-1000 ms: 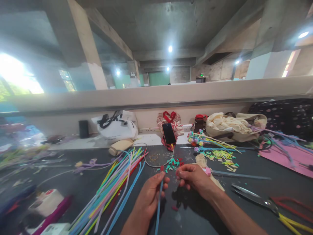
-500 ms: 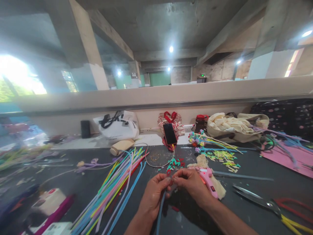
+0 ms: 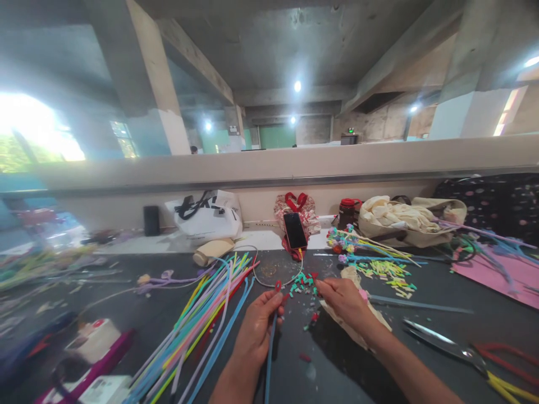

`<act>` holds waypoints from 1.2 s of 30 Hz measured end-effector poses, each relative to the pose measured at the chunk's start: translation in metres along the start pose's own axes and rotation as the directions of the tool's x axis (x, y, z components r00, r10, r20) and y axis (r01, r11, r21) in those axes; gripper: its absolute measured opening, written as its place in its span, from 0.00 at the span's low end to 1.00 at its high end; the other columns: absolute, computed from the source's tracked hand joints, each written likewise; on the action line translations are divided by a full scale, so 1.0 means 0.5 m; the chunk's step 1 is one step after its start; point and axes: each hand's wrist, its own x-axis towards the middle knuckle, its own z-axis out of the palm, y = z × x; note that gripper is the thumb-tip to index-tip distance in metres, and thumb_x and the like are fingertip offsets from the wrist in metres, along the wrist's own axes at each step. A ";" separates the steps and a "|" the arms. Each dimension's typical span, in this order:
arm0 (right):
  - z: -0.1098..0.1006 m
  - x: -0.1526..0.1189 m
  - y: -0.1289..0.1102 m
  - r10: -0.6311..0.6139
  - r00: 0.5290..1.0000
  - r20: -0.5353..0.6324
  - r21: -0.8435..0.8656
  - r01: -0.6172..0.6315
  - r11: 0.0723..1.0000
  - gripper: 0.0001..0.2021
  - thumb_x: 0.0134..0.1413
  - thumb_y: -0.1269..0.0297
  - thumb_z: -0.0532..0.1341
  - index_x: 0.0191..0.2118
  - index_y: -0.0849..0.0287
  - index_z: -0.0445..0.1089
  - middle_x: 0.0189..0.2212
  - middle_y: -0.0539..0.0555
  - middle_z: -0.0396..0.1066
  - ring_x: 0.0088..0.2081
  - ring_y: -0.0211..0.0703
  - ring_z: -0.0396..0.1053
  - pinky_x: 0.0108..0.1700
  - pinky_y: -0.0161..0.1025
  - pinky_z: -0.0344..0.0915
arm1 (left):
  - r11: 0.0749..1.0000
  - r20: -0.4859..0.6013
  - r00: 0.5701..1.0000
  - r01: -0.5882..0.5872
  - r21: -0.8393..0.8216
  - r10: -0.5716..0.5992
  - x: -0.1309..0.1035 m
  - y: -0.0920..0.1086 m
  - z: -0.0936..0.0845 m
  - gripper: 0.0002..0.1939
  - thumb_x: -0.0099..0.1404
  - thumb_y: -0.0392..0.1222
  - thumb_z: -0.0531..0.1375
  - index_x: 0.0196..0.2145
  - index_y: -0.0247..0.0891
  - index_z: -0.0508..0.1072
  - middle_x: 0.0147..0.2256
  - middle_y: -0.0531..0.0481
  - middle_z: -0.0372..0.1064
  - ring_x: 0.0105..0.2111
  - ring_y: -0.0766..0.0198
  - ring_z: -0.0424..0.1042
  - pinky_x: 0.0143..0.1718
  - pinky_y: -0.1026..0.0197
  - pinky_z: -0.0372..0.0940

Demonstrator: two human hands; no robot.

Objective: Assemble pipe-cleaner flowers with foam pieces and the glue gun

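Observation:
My left hand [image 3: 260,317] is closed on a blue pipe cleaner [image 3: 270,359] that hangs down toward the front edge. Small red pieces [image 3: 278,285] stick out above its thumb and fingertips; how they join the stem is hidden. My right hand [image 3: 339,297] is over to the right, its fingers pressed together at the edge of a pile of short red and green pieces [image 3: 300,283]. Whether a piece is pinched in them I cannot make out. Beneath that hand lies a beige cloth [image 3: 381,321], and a sliver of the pink glue gun [image 3: 362,293] shows beside it.
Long coloured pipe cleaners [image 3: 197,331] lie left of my hands. Scissors [image 3: 455,349] with red and yellow handles lie at right. Short yellow pieces [image 3: 391,272] are scattered behind. A phone [image 3: 295,230] leans at the back, its cable looping forward. A power strip [image 3: 95,359] sits front left.
My hands, together before, are now apart. The right hand has moved right and forward to the pile, now covering most of the glue gun. The left hand keeps the blue pipe cleaner.

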 end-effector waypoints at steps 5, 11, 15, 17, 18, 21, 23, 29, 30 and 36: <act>-0.016 0.029 -0.009 -0.341 0.935 0.099 -0.097 0.350 0.932 0.10 0.41 0.73 0.56 0.32 0.57 0.70 0.36 0.51 0.66 0.34 0.37 0.64 0.35 0.31 0.57 | 1.000 0.047 0.999 0.020 0.005 -0.020 0.001 -0.004 0.000 0.08 0.47 0.37 0.62 0.24 0.34 0.66 0.15 0.59 0.60 0.13 0.78 0.59 0.13 0.76 0.54; -0.012 0.055 -0.005 -0.212 0.966 0.149 -0.193 0.238 0.952 0.10 0.48 0.68 0.51 0.34 0.58 0.69 0.21 0.48 0.68 0.21 0.34 0.63 0.25 0.30 0.55 | 1.000 0.062 0.998 0.002 -0.005 -0.001 0.000 -0.004 -0.001 0.07 0.47 0.35 0.62 0.24 0.34 0.66 0.16 0.59 0.60 0.13 0.79 0.58 0.14 0.77 0.54; -0.007 0.056 -0.001 -0.161 0.984 0.072 -0.306 0.175 0.936 0.16 0.53 0.61 0.48 0.20 0.58 0.65 0.14 0.47 0.63 0.19 0.34 0.61 0.23 0.31 0.50 | 1.000 0.074 0.997 0.019 -0.003 -0.018 -0.001 -0.005 -0.001 0.08 0.47 0.37 0.62 0.24 0.35 0.65 0.15 0.59 0.59 0.13 0.79 0.58 0.13 0.77 0.54; -0.009 0.053 -0.004 -0.191 0.981 0.042 -0.345 0.193 0.918 0.17 0.52 0.61 0.48 0.17 0.59 0.62 0.16 0.48 0.62 0.20 0.34 0.60 0.23 0.31 0.50 | 1.000 0.078 0.997 0.021 -0.008 -0.021 -0.003 -0.004 0.000 0.09 0.46 0.37 0.63 0.24 0.35 0.65 0.16 0.59 0.60 0.13 0.78 0.58 0.13 0.77 0.53; -0.010 0.052 -0.006 -0.215 0.976 0.028 -0.347 0.212 0.914 0.17 0.51 0.62 0.49 0.16 0.59 0.61 0.18 0.48 0.63 0.22 0.34 0.61 0.24 0.31 0.51 | 1.000 0.084 0.996 0.023 -0.012 -0.021 -0.003 -0.003 0.000 0.09 0.46 0.37 0.63 0.24 0.35 0.65 0.16 0.59 0.60 0.13 0.78 0.59 0.13 0.76 0.54; -0.014 0.045 -0.008 -0.281 0.959 -0.023 -0.277 0.264 0.924 0.09 0.43 0.68 0.54 0.17 0.60 0.61 0.26 0.49 0.64 0.26 0.34 0.62 0.27 0.30 0.53 | 1.000 0.096 0.995 0.022 -0.019 -0.020 -0.005 -0.003 0.002 0.09 0.45 0.36 0.63 0.24 0.34 0.65 0.16 0.58 0.60 0.13 0.78 0.59 0.13 0.76 0.54; -0.015 0.042 -0.005 -0.267 0.963 -0.027 -0.180 0.258 0.949 0.03 0.40 0.73 0.54 0.22 0.59 0.63 0.27 0.49 0.64 0.26 0.34 0.62 0.28 0.30 0.55 | 1.000 0.094 0.995 0.020 -0.010 -0.019 -0.005 -0.004 0.002 0.08 0.46 0.36 0.62 0.24 0.34 0.65 0.16 0.58 0.59 0.13 0.78 0.58 0.13 0.77 0.54; 0.000 0.038 0.006 -0.137 0.980 0.141 0.192 0.108 0.975 0.08 0.47 0.68 0.51 0.31 0.60 0.66 0.18 0.45 0.61 0.18 0.32 0.59 0.22 0.29 0.55 | 0.998 0.129 0.991 0.043 0.035 -0.047 -0.003 -0.009 0.003 0.08 0.47 0.37 0.62 0.24 0.33 0.66 0.17 0.58 0.60 0.13 0.79 0.58 0.12 0.77 0.53; 0.004 0.037 0.004 -0.122 0.976 0.178 0.237 0.078 0.968 0.08 0.48 0.66 0.51 0.29 0.60 0.67 0.17 0.45 0.60 0.17 0.31 0.57 0.21 0.29 0.55 | 0.998 0.138 0.989 0.054 0.032 -0.058 -0.004 -0.009 0.003 0.08 0.46 0.37 0.62 0.25 0.33 0.67 0.17 0.58 0.60 0.13 0.79 0.57 0.12 0.77 0.53; 0.030 0.017 -0.019 -0.170 0.960 0.222 0.312 0.095 0.945 0.05 0.40 0.70 0.58 0.28 0.61 0.67 0.19 0.45 0.63 0.19 0.31 0.59 0.21 0.27 0.55 | 0.986 0.216 0.968 0.146 -0.084 -0.125 -0.007 -0.009 0.008 0.08 0.46 0.34 0.63 0.26 0.32 0.67 0.18 0.58 0.60 0.13 0.80 0.57 0.12 0.78 0.52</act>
